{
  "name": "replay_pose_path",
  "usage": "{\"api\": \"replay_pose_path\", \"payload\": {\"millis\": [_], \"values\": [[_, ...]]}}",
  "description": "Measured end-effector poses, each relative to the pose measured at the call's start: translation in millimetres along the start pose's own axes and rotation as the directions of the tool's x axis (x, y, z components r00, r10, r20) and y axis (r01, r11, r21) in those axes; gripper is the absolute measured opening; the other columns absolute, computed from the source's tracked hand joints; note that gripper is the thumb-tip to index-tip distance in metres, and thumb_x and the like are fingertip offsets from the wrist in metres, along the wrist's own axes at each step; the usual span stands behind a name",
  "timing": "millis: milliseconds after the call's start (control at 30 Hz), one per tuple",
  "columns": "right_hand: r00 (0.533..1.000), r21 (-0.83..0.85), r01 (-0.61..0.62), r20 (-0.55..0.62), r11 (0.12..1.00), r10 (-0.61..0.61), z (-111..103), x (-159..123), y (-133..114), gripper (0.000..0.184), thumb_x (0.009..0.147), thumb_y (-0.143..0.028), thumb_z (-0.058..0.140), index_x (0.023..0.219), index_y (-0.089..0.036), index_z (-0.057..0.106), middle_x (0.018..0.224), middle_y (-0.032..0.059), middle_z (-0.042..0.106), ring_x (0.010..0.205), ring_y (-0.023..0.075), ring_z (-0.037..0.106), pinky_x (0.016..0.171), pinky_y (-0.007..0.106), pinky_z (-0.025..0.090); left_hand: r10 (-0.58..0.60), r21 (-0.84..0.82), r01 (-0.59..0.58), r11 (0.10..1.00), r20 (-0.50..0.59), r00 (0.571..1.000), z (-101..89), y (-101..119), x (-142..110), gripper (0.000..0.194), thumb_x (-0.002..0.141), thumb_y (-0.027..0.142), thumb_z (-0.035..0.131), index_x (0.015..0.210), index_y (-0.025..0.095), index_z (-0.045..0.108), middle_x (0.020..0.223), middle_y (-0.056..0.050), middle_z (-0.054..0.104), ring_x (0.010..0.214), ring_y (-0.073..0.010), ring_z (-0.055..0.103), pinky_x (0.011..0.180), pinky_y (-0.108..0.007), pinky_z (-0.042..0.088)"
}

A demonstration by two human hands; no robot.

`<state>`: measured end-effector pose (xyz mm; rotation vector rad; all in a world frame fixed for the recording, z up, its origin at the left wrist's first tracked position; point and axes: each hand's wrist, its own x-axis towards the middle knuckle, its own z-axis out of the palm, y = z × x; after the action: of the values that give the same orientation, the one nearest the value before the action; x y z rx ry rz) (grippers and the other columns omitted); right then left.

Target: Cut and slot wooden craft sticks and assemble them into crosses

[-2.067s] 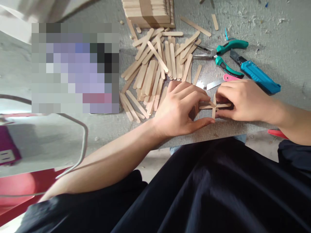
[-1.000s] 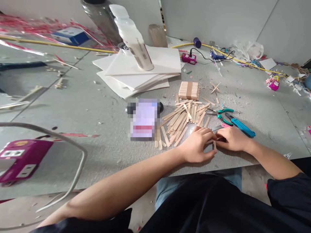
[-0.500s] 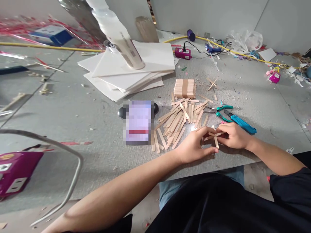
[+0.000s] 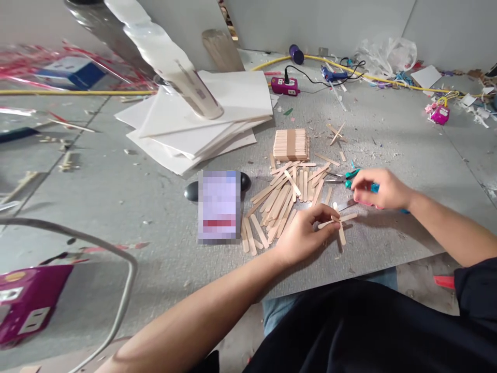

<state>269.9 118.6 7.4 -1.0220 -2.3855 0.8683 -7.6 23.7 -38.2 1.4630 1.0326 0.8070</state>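
Note:
My left hand (image 4: 312,228) is closed, pinching a cross of wooden craft sticks (image 4: 342,233) just above the table near its front edge. To its right, my right hand (image 4: 382,190) has its fingers curled at a pink-handled bladed tool (image 4: 347,205), whose metal blade points left; its exact kind is partly hidden. Teal-handled pliers (image 4: 349,178) lie beside and partly behind the right fingertips. A blue utility knife (image 4: 375,187) shows only in part beneath that hand. Loose craft sticks (image 4: 279,199) lie heaped left of the hands, with a banded bundle of sticks (image 4: 291,144) behind them.
A phone-like device with a blurred screen (image 4: 219,207) stands left of the sticks. White boards (image 4: 174,134) are stacked farther back, bearing a bottle (image 4: 194,93). Another stick cross (image 4: 337,133) lies behind the pliers. Purple power strips (image 4: 285,86) and a glue gun (image 4: 334,74) sit around the table.
My right hand has let go of the stick cross and moved up and right to the tools. My left hand keeps the cross, now lower. The camera view has shifted slightly.

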Motion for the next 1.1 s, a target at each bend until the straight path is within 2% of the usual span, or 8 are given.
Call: {"api": "replay_pose_path", "payload": {"millis": [100, 167, 200, 333, 533, 867, 1000, 1100], "values": [[0.952, -0.116, -0.192, -0.262, 0.975, 0.156, -22, 57, 22, 0.027, 0.105, -0.047, 0.073, 0.109, -0.021, 0.072, 0.093, 0.0065, 0.076, 0.079, 0.0207, 0.064, 0.076, 0.037, 0.049, -0.024, -0.058, 0.021, 0.998, -0.045, 0.999, -0.9, 2, 2, 0.024, 0.093, 0.041, 0.081, 0.102, 0.02, 0.076, 0.095, -0.007, 0.082, 0.088, -0.0197, 0.077, 0.086, -0.039, 0.061], [0.887, -0.269, -0.38, -0.376, 0.885, 0.267, -28, 100, 38, 0.038, 0.096, -0.043, 0.084, 0.124, -0.021, 0.072, 0.099, 0.0081, 0.079, 0.085, 0.0258, 0.067, 0.084, 0.042, 0.05, -0.029, -0.078, 0.024, 0.997, -0.064, 0.998, -2.4, 5, 3, 0.022, 0.092, 0.04, 0.081, 0.099, 0.02, 0.075, 0.094, -0.006, 0.081, 0.087, -0.0191, 0.076, 0.087, -0.039, 0.062], [0.876, -0.296, -0.413, -0.387, 0.861, 0.287, -29, 118, 45, 0.04, 0.093, -0.039, 0.086, 0.126, -0.021, 0.073, 0.103, 0.0105, 0.08, 0.092, 0.0297, 0.069, 0.09, 0.045, 0.051, -0.027, -0.087, 0.021, 0.996, -0.065, 0.998, -3.2, 7, 3, 0.021, 0.092, 0.039, 0.081, 0.098, 0.02, 0.074, 0.094, -0.006, 0.08, 0.088, -0.0189, 0.076, 0.087, -0.039, 0.063], [0.871, -0.292, -0.423, -0.392, 0.858, 0.296, -30, 152, 65, 0.011, 0.099, -0.029, 0.073, 0.102, -0.02, 0.077, 0.102, 0.0153, 0.081, 0.112, 0.0372, 0.073, 0.106, 0.052, 0.052, -0.004, -0.155, -0.003, 0.988, -0.048, 0.999, -5.5, 11, 4, 0.02, 0.091, 0.036, 0.079, 0.098, 0.019, 0.071, 0.095, -0.006, 0.08, 0.09, -0.0177, 0.076, 0.09, -0.038, 0.065], [0.84, -0.06, -0.324, -0.478, 0.944, 0.258, -29, 112, 60, 0.028, 0.112, -0.042, 0.054, 0.117, -0.021, 0.072, 0.102, 0.0075, 0.078, 0.089, 0.0203, 0.08, 0.088, 0.038, 0.065, 0.017, -0.284, -0.028, 0.958, -0.041, 0.999, -2.4, 9, 1, 0.021, 0.092, 0.036, 0.082, 0.099, 0.019, 0.072, 0.099, -0.007, 0.079, 0.089, -0.0173, 0.075, 0.087, -0.038, 0.066], [0.826, 0.358, -0.151, -0.466, 0.921, 0.317, 9, 6, -26, 0.032, 0.1, -0.056, 0.078, 0.111, -0.027, 0.074, 0.096, 0.003, 0.081, 0.083, 0.0206, 0.083, 0.081, 0.042, 0.074, -0.036, -0.346, 0.028, 0.938, -0.018, 0.999, -4.8, 8, -1, 0.025, 0.094, 0.041, 0.086, 0.099, 0.02, 0.072, 0.094, -0.007, 0.078, 0.081, -0.0188, 0.074, 0.075, -0.04, 0.066], [0.822, 0.367, -0.095, -0.496, 0.926, 0.281, 19, -16, -30, 0.016, 0.101, -0.039, 0.08, 0.109, -0.026, 0.079, 0.094, 0.0021, 0.083, 0.08, 0.0211, 0.085, 0.077, 0.04, 0.075, -0.048, -0.365, 0.031, 0.931, -0.038, 0.998, -6.8, 7, -1, 0.027, 0.093, 0.041, 0.09, 0.1, 0.02, 0.073, 0.091, -0.006, 0.078, 0.076, -0.0176, 0.074, 0.069, -0.037, 0.066], [0.84, 0.105, -0.015, -0.537, 0.994, 0.07, 22, -21, -20, 0.008, 0.105, -0.029, 0.076, 0.105, -0.026, 0.083, 0.098, 0.0025, 0.087, 0.084, 0.0208, 0.086, 0.078, 0.038, 0.074, -0.071, -0.403, 0.034, 0.915, -0.077, 0.995, -8.6, 9, -2, 0.03, 0.093, 0.04, 0.093, 0.098, 0.019, 0.072, 0.087, -0.004, 0.077, 0.071, -0.0131, 0.073, 0.065, -0.028, 0.064]]}}
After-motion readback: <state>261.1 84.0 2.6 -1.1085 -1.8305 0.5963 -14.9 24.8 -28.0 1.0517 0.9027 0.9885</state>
